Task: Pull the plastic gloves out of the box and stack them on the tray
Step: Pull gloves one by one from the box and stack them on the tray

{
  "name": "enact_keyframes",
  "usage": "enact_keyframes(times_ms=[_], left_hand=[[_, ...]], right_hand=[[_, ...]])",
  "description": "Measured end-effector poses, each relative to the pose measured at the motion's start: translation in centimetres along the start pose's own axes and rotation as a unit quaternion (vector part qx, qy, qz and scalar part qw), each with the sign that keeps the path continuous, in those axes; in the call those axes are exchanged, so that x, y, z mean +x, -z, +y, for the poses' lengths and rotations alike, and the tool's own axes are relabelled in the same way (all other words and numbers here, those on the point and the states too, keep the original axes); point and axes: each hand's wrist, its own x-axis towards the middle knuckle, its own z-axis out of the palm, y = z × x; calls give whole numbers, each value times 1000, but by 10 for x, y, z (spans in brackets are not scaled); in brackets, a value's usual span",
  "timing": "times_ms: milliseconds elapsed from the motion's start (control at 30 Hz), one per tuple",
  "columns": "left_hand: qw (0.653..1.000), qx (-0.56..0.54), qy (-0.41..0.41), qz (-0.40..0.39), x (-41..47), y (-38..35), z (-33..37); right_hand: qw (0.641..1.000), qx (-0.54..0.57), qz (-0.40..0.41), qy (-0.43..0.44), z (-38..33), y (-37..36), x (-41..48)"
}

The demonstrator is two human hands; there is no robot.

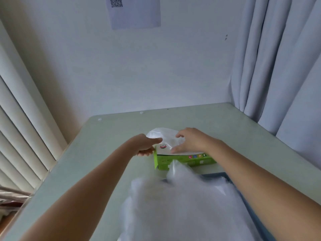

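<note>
One pale green table (107, 153). One heap of plastic gloves (182, 206), single gloves uncountable in blur, lies on one blue tray (215, 175) at near edge. One green box (187, 161) just beyond tray. One white glove (166, 134) bulges from box top. Two hands: left hand (144, 145) grips box's left end, thumb on top; right hand (192, 141) arches over glove, fingers curled, grasp unclear.
</note>
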Motion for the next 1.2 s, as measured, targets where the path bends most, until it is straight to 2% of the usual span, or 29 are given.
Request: enact_keyframes(times_ms=[67, 133, 267, 367, 500, 567, 667, 733, 800, 867, 900, 933, 1033, 1100, 1200], left_hand=[[1000, -24, 13, 15, 12, -6, -2], [997, -74, 12, 25, 22, -11, -4], [989, -119, -89, -13, 29, -18, -7], [987, -92, -125, -49, 26, -21, -9], [986, -76, -139, -46, 24, -28, -11], [985, -89, -140, -43, 24, -29, -12], [980, -111, -161, -28, 19, -26, -8], [970, -167, -175, -17, 16, -21, -1], [948, -258, -177, -52, 12, -18, 10], [925, -335, -146, -102, 13, -18, 17], [920, -352, -132, -110, 12, -18, 20], [916, -365, -122, -114, 6, -18, 24], [877, -441, -93, -169, 3, -18, 26], [874, -443, -95, -177, 2, -22, 27], [888, -431, -118, -108, 2, -33, 29]], right_hand=[[1000, -8, 4, 3, -5, -11, 9], [999, 5, 44, 25, -8, -22, 15], [991, 51, 119, 19, -11, -26, 17], [972, 192, 138, -1, -5, -17, 19], [897, 413, 154, -30, 3, -5, 15], [884, 430, 184, -25, 7, 2, 12], [895, 398, 200, -21, 10, 13, 7], [893, 408, 189, -30, 12, 16, 6], [849, 512, 129, -35, 14, 16, 4], [776, 629, 46, -36, 16, 16, 0], [750, 659, 25, -41, 17, 15, -3], [743, 667, 20, -51, 19, 14, -4], [762, 642, 41, -79, 27, 8, -7], [768, 632, 48, -90, 33, 5, -9], [791, 602, 27, -102, 39, 5, -16]])
